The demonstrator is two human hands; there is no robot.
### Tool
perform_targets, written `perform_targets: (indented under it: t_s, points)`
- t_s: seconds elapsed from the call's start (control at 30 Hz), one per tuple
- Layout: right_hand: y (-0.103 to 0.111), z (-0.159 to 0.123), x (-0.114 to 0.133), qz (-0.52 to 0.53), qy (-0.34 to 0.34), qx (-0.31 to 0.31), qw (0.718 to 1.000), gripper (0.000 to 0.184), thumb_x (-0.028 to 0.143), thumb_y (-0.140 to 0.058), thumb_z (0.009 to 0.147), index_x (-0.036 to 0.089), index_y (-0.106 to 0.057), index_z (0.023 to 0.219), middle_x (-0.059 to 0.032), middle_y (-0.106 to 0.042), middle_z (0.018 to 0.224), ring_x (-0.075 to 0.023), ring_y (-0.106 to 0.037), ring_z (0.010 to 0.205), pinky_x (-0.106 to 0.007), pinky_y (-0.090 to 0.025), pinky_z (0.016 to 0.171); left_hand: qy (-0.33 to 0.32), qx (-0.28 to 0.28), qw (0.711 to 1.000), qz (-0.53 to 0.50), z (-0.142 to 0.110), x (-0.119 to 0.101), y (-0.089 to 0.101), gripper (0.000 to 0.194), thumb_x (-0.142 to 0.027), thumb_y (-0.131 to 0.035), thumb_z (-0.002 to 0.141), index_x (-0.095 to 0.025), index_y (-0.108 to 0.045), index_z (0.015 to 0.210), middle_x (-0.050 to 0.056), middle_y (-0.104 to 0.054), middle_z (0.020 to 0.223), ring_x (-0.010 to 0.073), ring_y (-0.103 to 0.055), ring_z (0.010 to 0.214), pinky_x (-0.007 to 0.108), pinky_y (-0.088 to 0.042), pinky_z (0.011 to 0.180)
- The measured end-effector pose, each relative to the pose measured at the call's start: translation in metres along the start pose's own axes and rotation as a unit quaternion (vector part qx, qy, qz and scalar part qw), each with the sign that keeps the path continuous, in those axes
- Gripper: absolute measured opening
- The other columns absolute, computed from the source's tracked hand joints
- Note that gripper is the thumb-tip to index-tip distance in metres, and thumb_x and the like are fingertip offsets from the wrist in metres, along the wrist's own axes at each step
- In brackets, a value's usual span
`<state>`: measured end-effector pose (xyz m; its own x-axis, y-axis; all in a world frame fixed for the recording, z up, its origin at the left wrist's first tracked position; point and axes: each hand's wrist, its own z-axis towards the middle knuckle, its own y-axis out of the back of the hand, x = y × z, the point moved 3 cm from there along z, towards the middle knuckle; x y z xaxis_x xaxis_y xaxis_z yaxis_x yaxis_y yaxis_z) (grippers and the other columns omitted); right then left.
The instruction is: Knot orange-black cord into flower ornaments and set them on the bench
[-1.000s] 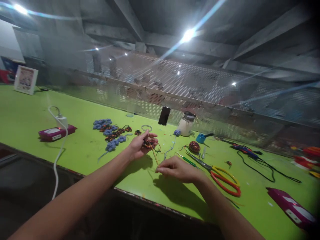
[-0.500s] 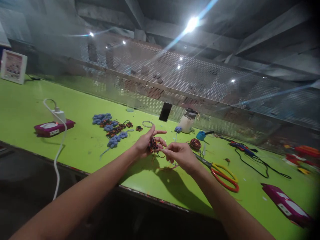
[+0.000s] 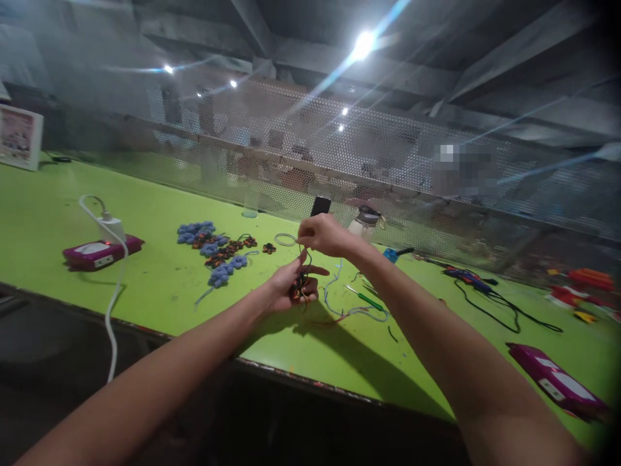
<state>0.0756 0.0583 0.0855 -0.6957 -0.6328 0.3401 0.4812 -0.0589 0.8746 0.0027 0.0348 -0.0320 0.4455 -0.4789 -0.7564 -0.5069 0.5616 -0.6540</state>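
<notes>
The yarn piece (image 3: 297,288), dark with orange, is held in the left hand (image 3: 282,285), gathered low between palm and curled fingers, with the forefinger left extended. A narrow pinch is formed above it by the right hand (image 3: 327,235), in which a thin dark strand (image 3: 309,260) appears to be gripped; the exact contact at the fingertips cannot be told. The piece is judged light, soft and limp, not brittle and little given to slipping; crushing is considered harmless, though snagged or overdrawn loops are possible. It is best taken by its thick body, and the strand close to its root. The green table (image 3: 272,343) is seen to be smooth and hard, with a chipped near edge (image 3: 291,373) and scattered yarn scraps. On it are noted a green-handled hook (image 3: 370,301) beside loose pale blue yarn (image 3: 326,294), a purple power strip towards each side (image 3: 101,254) (image 3: 557,385), and a cluster of blue and dark-orange flowers (image 3: 220,273). Farther off, a phone (image 3: 321,206) and a jug (image 3: 365,220) are partly hidden by the right hand and arm. The surface is backed by a perforated screen (image 3: 369,142); beyond, a dim room is lit by glaring lamps (image 3: 363,45) under grey beams (image 3: 514,61).
</notes>
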Motion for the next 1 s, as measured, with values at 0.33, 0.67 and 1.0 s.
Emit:
perform_targets:
  t_s: [0.33, 0.67, 1.0]
  points:
    - [-0.026, -0.002, -0.034, 0.030, -0.043, -0.073, 0.996, 0.016, 0.023, -0.057, 0.074, 0.013, -0.061, 0.062, -0.0015, -0.055, 0.058, -0.0115, -0.044, 0.060, -0.025, -0.028, 0.059, 0.009, 0.056, 0.993, -0.104, -0.014, -0.016, -0.009, 0.067, -0.061, -0.036, 0.080, -0.001, -0.062, 0.091, 0.000, -0.036, 0.047, 0.0106, -0.035, 0.044, 0.020, -0.030, 0.036]
    - [-0.074, -0.091, -0.041, 0.428, -0.135, -0.027, 0.893, 0.060, 0.062, -0.035, 0.081, 0.010, -0.063, 0.090, -0.0124, -0.067, 0.081, -0.0159, -0.061, 0.067, -0.031, -0.047, 0.066, -0.113, 0.028, 0.985, -0.126, -0.012, -0.023, -0.006, 0.031, -0.018, -0.046, 0.078, 0.001, -0.060, 0.098, 0.008, -0.052, 0.061, 0.0141, -0.053, 0.061, 0.021, -0.044, 0.052]
    - [-0.077, -0.104, 0.001, 0.373, -0.175, -0.067, 0.909, 0.038, 0.049, -0.053, 0.078, 0.013, -0.057, 0.066, 0.0084, -0.034, 0.036, -0.0038, -0.026, 0.033, -0.018, -0.019, 0.036, -0.139, 0.002, 0.988, -0.069, -0.005, -0.025, 0.007, 0.041, -0.028, -0.037, 0.085, -0.004, -0.056, 0.111, 0.012, -0.062, 0.071, 0.0179, -0.059, 0.064, 0.026, -0.046, 0.056]
